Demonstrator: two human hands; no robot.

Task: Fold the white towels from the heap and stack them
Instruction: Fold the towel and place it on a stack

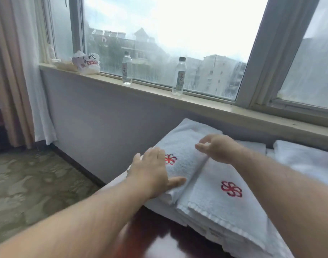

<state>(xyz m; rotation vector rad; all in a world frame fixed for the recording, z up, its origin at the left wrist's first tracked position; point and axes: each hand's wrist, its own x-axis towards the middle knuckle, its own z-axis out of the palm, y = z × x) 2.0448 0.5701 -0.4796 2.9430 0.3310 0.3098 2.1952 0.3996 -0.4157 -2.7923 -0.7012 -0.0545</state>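
Two hands: both reach forward over white towels, bare forearms coming in from the near edge.
Table (159, 239): dark glossy wood, nearest to the camera, with the towels lying on its far part.
Near towel (215, 203): white, lies flat, red pinwheel logo facing up, ribbed hem along the near edge; it lies just right of the folded towel, touching it.
Left hand (152, 172): palm down on the folded towel, fingers straight, thumb spread along the towel's near end; presses flat, grips nothing.
Folded towel (185, 144): white, narrow fold, red logo up, half covered by the left hand; it lies on top of more white towel layers at the table's left end.
Right hand (219, 148): over the folded towel's far right edge, fingers loose and pointing left, holding nothing; blurred, contact with the cloth cannot be told.
Towel heap (304, 157): white, further right, behind the right forearm.
Carpet (29, 183): patterned, left of the table.
Windowsill (159, 90): pale ledge above a grey wall.
Bottles: two clear plastic ones upright on the sill, left bottle (127, 67) and right bottle (179, 77), well apart.
Bag (86, 62): crumpled white plastic, at the sill's left end.
Curtain (14, 71): beige with a white sheer, far left.
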